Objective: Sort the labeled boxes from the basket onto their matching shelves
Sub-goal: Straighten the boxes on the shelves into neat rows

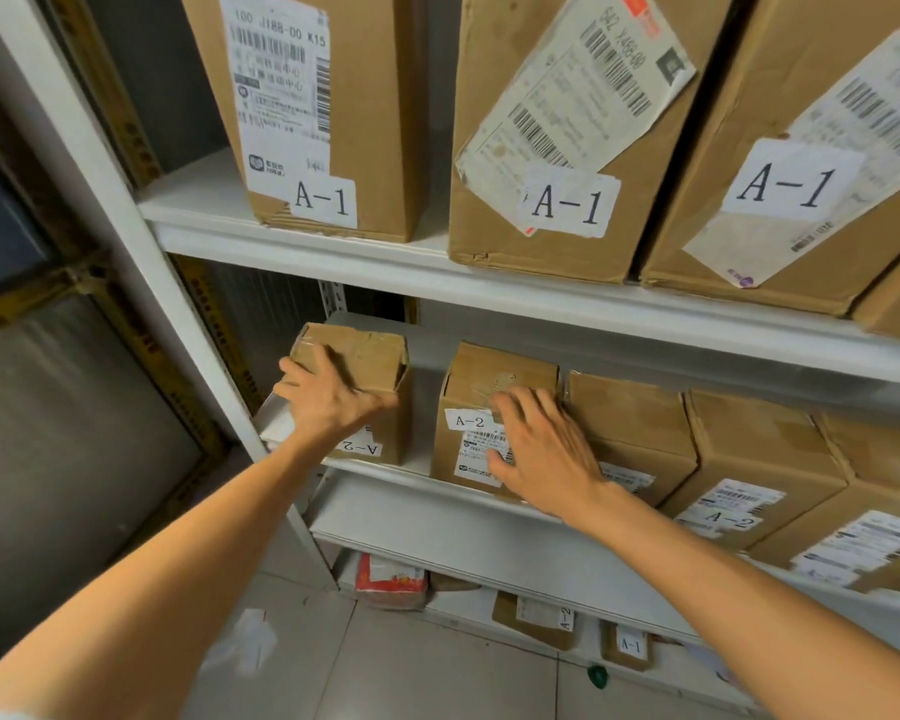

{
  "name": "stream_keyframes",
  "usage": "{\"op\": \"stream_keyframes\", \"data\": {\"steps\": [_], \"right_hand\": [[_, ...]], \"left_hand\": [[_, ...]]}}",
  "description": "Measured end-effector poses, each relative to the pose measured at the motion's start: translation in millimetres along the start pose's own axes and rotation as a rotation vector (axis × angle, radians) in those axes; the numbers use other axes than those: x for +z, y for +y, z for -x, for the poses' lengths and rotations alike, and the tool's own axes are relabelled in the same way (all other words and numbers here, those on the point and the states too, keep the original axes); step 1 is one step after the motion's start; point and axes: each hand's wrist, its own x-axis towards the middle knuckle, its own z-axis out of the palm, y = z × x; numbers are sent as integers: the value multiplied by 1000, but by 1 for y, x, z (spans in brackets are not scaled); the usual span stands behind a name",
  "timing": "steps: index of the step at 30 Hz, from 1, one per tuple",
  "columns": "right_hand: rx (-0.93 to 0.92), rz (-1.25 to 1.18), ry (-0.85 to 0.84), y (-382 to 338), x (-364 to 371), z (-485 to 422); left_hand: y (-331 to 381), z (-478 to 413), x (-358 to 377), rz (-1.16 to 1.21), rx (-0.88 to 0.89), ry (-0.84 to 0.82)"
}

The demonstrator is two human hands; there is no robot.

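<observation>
Head camera view: both bare forearms reach to the middle white metal shelf (pixel 437 511). The left hand (pixel 328 402) lies over the top front corner of the leftmost small brown cardboard box (pixel 370 356), fingers spread across its taped top and left edge. Motion blur hides whether they curl round it. This box stands at the left end of the middle shelf, with its white "A-2" tag upside down low on the front.

The right hand (pixel 541 449) rests flat with splayed fingers on the front of the next brown cardboard box (pixel 489 371), whose white tag reads "A-2". A gap separates the two boxes. Further brown cardboard boxes (pixel 635 418), one tagged "A-2", stand packed close in a row to its right.

On the upper white shelf (pixel 333 257) stand three large brown cardboard boxes (pixel 489 70), each tagged "A-1". Below lie a red-and-white packet (pixel 391 579) and two small brown cartons (pixel 536 615), near a green object (pixel 597 675) on the grey tiled floor (pixel 437 667).
</observation>
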Motion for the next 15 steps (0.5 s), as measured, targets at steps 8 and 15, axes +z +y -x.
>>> {"op": "stream_keyframes", "data": {"steps": [8, 15], "right_hand": [[22, -13, -86, 12, 8, -8], [-26, -39, -132, 12, -15, -9]], "left_hand": [[12, 7, 13, 21, 142, -104], [25, 24, -8, -253, 276, -63]]}}
